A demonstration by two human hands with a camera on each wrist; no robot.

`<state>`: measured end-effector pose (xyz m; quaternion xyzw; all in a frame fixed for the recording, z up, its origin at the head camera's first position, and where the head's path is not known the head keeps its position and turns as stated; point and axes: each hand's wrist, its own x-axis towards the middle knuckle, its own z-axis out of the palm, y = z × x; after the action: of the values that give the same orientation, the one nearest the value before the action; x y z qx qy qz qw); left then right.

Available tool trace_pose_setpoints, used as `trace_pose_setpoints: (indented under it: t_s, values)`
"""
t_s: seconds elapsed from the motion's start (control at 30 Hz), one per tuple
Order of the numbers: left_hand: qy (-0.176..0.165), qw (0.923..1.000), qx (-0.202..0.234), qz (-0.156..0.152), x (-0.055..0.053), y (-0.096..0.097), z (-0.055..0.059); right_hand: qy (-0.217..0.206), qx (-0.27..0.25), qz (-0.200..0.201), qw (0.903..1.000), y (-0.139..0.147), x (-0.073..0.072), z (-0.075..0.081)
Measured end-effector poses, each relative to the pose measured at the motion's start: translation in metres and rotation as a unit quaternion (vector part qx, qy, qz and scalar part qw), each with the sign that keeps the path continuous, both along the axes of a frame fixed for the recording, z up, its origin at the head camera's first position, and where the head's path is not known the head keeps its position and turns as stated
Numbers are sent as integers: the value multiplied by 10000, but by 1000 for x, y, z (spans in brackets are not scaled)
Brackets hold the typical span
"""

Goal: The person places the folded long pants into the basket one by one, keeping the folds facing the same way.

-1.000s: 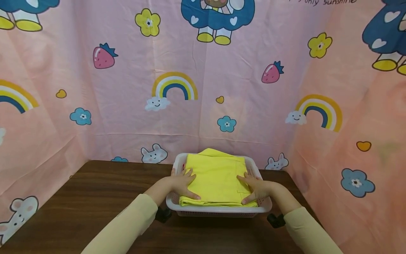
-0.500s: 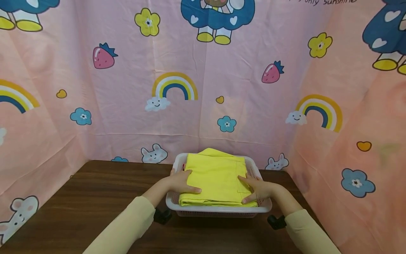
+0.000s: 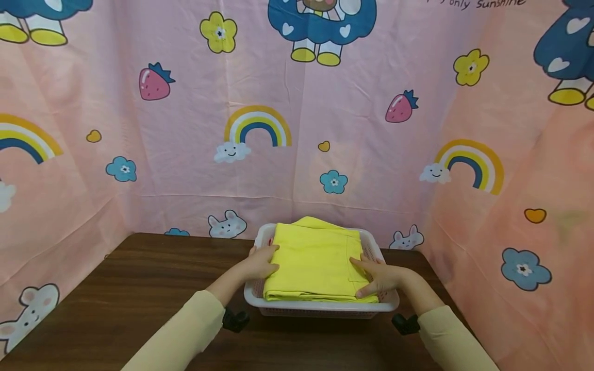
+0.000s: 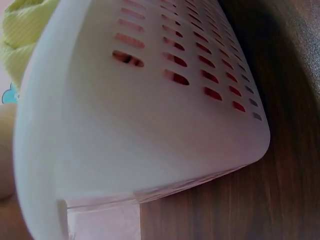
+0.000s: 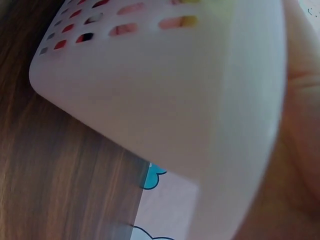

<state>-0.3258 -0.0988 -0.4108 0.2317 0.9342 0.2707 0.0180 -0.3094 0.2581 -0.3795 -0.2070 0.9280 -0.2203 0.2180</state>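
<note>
A neatly folded yellow cloth garment (image 3: 315, 263) lies on top in a white plastic basket (image 3: 325, 306), which stands on the dark wooden table. My left hand (image 3: 260, 263) rests over the basket's left rim, its thumb and fingers at the garment's left edge. On the opposite side my right hand (image 3: 382, 275) lies across the right rim with spread fingers touching the garment's right edge. Both wrist views look at the outside of the slotted basket walls (image 4: 115, 130), with only part of each hand beside the rim. Something red shows through the slots, mostly hidden.
Wooden tabletop (image 3: 153, 293) extends left and in front of the basket. A pink printed curtain (image 3: 260, 175) encloses the back and both sides, close behind the basket. Dark wrist devices (image 3: 235, 319) hang under both wrists.
My left hand has drawn its fingers and thumb back leftward, from spread over the garment to its edge. The right hand, garment and basket stay nearly the same.
</note>
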Motion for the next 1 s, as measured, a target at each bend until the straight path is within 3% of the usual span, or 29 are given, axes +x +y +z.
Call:
trace_pose_setpoints:
  t_s: [0.17,0.33,0.5,0.63,0.8,1.0]
  values:
    - [20,10000,-79,-21,2,-1,1,110,-47,182,9998,1,-1,1]
    - [113,9983,-523,-230,4,-6,0,273,-315,465,9980,7,2,-1]
    - [-186,9956,-675,-631,12,-17,3,216,-622,771,9949,12,8,-5]
    - [-391,9938,-649,-812,19,-22,7,257,-665,579,9958,12,14,-9]
    - [-340,9928,-826,-802,21,-18,7,441,-560,324,9969,9,18,-14]
    - [-457,9924,-968,-612,18,-13,8,688,-477,445,9955,6,22,-15]
